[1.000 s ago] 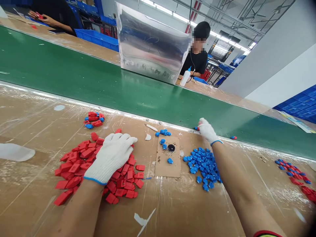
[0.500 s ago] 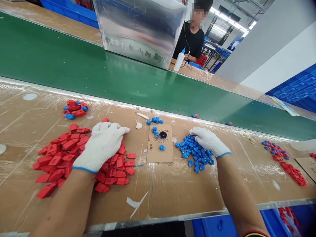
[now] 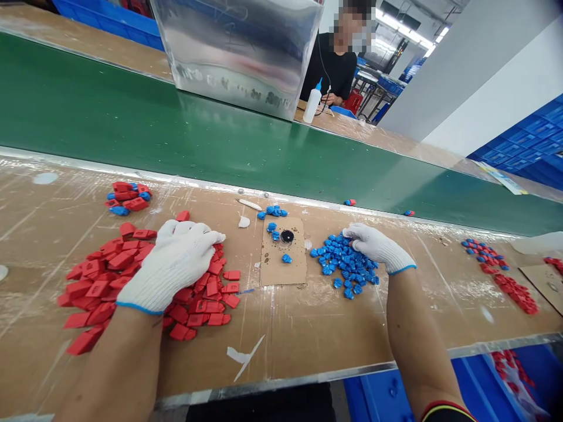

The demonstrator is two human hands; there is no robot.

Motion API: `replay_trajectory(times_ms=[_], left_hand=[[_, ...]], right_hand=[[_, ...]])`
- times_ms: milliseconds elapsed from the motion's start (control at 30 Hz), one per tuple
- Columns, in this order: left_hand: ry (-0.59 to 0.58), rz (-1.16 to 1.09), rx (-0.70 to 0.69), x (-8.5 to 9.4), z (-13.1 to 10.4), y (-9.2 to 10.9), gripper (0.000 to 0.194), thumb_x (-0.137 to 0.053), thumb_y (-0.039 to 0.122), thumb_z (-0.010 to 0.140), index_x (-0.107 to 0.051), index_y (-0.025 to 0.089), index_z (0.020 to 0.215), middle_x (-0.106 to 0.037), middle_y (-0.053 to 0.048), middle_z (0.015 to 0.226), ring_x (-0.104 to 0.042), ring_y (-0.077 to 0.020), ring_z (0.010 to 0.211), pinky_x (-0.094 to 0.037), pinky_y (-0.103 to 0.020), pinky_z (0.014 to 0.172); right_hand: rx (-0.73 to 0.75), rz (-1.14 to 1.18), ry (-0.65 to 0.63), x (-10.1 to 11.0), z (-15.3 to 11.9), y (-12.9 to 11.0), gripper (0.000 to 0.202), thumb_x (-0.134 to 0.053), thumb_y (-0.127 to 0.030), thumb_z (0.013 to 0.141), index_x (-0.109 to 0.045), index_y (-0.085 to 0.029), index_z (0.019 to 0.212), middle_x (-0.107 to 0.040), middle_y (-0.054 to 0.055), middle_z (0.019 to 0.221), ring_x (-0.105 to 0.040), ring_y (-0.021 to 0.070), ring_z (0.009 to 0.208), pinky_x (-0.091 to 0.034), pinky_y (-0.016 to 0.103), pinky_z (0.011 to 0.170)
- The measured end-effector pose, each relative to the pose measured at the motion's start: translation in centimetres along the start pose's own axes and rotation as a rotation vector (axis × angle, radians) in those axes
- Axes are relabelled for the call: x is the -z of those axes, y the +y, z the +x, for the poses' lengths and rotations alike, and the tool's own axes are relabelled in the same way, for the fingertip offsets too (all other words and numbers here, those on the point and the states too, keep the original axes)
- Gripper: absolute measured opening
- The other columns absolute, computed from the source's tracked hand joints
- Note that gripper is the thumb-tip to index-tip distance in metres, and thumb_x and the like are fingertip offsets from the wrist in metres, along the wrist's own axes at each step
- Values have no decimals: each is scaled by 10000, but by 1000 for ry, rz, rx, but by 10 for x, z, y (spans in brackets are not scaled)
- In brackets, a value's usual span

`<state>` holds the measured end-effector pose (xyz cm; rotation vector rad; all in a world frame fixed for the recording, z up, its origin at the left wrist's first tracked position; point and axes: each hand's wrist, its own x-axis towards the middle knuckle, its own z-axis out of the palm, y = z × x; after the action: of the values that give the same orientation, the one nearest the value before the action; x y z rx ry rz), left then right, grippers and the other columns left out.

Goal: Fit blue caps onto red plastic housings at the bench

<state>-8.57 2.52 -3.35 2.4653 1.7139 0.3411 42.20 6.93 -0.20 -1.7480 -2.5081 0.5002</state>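
My left hand [image 3: 176, 261], in a white glove with blue trim, rests over the pile of red pieces [image 3: 99, 281]; its fingers are bent together and whatever they grip is hidden. At the upper right of the heap of small blue pieces [image 3: 345, 258], my right hand [image 3: 373, 243] has its gloved thumb and fingers pinched, and anything between them is too small to make out. Between the hands lies a cardboard piece [image 3: 290, 272] bearing a small round dish of dark liquid [image 3: 287, 236] and a few blue pieces [image 3: 287, 258].
Beyond the table runs a green belt [image 3: 220, 140] with two small red-and-blue pieces on it. A metal panel [image 3: 237, 58] stands across it. Behind sits a person [image 3: 332, 64] near a white bottle [image 3: 312, 104]. Mixed pieces [image 3: 127, 196] lie at back left.
The view has shifted slightly. My left hand has moved a little left over the red pile, and my right hand slightly right at the blue heap's edge.
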Motion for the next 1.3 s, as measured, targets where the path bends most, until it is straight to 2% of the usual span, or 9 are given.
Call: replay_trajectory(times_ms=[233,467,567,667,800,900,1067,1167,1300], left_hand=[[-38,103,88,10,8,7,474,-462,261,950,-854,187,1205,-829,-200,1154,-725,-465,1110,-466,-607,993],[-37,83,71,13,17,12,489,-406,271,979,-831,167,1198,-816,-196,1125,-758,-433,1049,-534,-539,863],[125,-37,87,13,18,14,426,-440,258,952,-793,174,1178,-782,-175,1109,-751,-384,1016,-561,-505,849],[450,-303,106,13,17,20,276,-559,251,893,-742,208,1095,-734,-129,1096,-723,-332,1078,-586,-458,887],[719,-947,172,10,18,41,140,-686,207,828,-654,233,962,-670,-45,967,-732,-222,915,-613,-357,768],[640,-1373,272,8,19,63,129,-736,218,817,-674,230,930,-666,-15,904,-673,-140,738,-581,-286,652],[372,-1637,209,8,14,95,133,-807,237,792,-718,211,888,-735,-43,993,-579,-92,635,-516,-259,564],[194,-1689,160,11,9,109,151,-835,272,795,-714,182,807,-742,-60,992,-542,-87,606,-489,-272,560],[98,-1686,172,14,7,117,289,-883,383,785,-689,172,752,-668,-32,816,-546,-124,672,-444,-271,602]], right_hand=[[21,-13,85,-2,-6,-11,169,-547,-135,789,-645,-231,887,-684,67,988,-614,263,950,-500,378,875],[-5,61,151,-12,-5,-26,181,-617,-153,757,-689,-249,893,-758,59,969,-644,288,984,-494,371,821],[-29,118,250,-15,-6,-21,192,-594,-155,760,-679,-247,905,-757,71,975,-680,288,961,-544,422,863],[-58,214,413,-12,-9,-21,277,-524,-181,857,-630,-253,1103,-734,89,1076,-724,275,966,-597,482,896],[63,532,583,8,-2,-61,202,-562,-240,960,-524,-294,1151,-661,25,1044,-747,203,871,-646,420,818],[261,755,627,25,12,-114,242,-730,-226,878,-566,-285,1046,-606,-9,965,-691,167,818,-612,353,739],[419,922,500,16,26,-182,243,-798,-227,816,-567,-263,886,-639,-20,857,-623,170,821,-565,348,748],[505,835,354,-1,25,-205,258,-768,-198,888,-530,-250,804,-625,-23,810,-573,155,741,-525,323,681],[679,612,384,-10,23,-222,256,-619,-54,925,-536,-254,790,-595,-14,802,-545,158,720,-507,314,664]])
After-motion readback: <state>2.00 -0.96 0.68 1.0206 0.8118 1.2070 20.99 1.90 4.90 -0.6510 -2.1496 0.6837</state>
